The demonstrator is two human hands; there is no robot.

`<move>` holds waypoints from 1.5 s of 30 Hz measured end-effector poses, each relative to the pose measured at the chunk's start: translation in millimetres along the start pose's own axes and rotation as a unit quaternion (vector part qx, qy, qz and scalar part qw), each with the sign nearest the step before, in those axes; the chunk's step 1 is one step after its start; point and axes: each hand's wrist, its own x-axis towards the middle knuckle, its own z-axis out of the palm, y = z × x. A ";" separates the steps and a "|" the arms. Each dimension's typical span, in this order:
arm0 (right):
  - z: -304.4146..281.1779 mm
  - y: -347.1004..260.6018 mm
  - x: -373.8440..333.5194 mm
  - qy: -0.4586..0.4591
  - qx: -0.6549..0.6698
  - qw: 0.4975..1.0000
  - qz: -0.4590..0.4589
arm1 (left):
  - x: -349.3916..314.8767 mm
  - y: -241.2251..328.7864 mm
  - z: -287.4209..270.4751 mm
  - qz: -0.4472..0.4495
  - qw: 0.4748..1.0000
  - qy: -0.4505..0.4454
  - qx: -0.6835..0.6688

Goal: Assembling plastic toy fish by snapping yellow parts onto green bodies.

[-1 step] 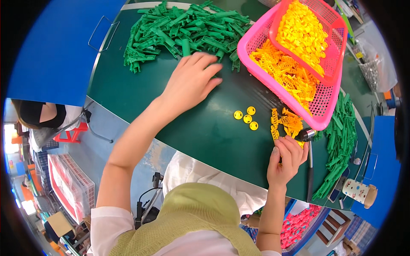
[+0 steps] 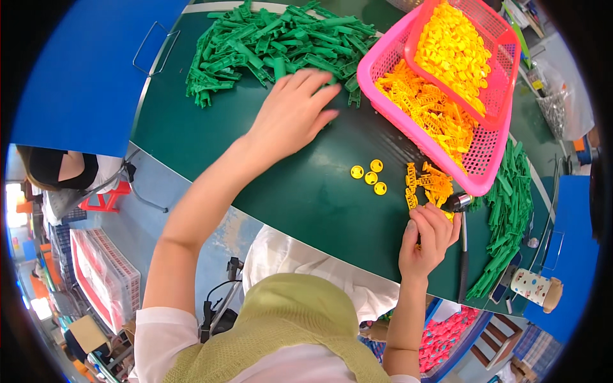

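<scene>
My left hand (image 2: 295, 110) reaches to the near edge of a heap of green plastic strips (image 2: 268, 38), fingers and thumb apart. Its fingertips are over the strips, partly hidden, and I see nothing held. At the right, the fingers of my right hand (image 2: 429, 239) are curled closed around a yellow plastic piece (image 2: 419, 246), mostly hidden by the hand. Just beyond that hand lie several ladder-like yellow pieces (image 2: 437, 186). To their left are several small round yellow discs (image 2: 371, 178) lying flat on the dark green table (image 2: 306, 204).
A pink basket (image 2: 476, 182) of yellow pieces stands at the back right, with a smaller red-pink basket (image 2: 501, 96) of small yellow parts tilted on it. A black-handled tool (image 2: 463, 268) lies beside my right hand. Further right are more green strips (image 2: 507, 210) and a spotted cup (image 2: 533, 286).
My left hand has moved slightly away from me and to the right, over the edge of the green heap. My right hand stays in place.
</scene>
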 end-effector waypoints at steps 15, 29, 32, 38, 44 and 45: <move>1.1 -2.8 3.0 -0.020 -0.011 1.000 0.017 | 65.2 -61.6 15.1 0.072 0.994 -0.071 0.036; 0.3 -0.6 3.0 -0.028 -0.032 0.999 0.027 | 159.4 -73.3 105.9 0.160 0.984 -0.075 -0.020; -1.8 1.4 2.1 -0.036 -0.030 0.998 0.046 | 147.3 -67.0 73.0 0.134 0.972 -0.184 -0.052; -4.5 1.8 5.7 -0.066 -0.014 0.997 0.046 | 137.8 -105.5 10.6 0.101 0.903 -0.288 -0.303; -1.9 2.8 4.7 -0.063 -0.018 0.997 0.039 | 191.0 -142.8 57.3 -0.154 0.986 -0.062 0.004; -1.8 3.3 5.0 -0.064 -0.021 0.997 0.038 | 191.9 -140.1 73.5 -0.154 0.986 -0.061 0.001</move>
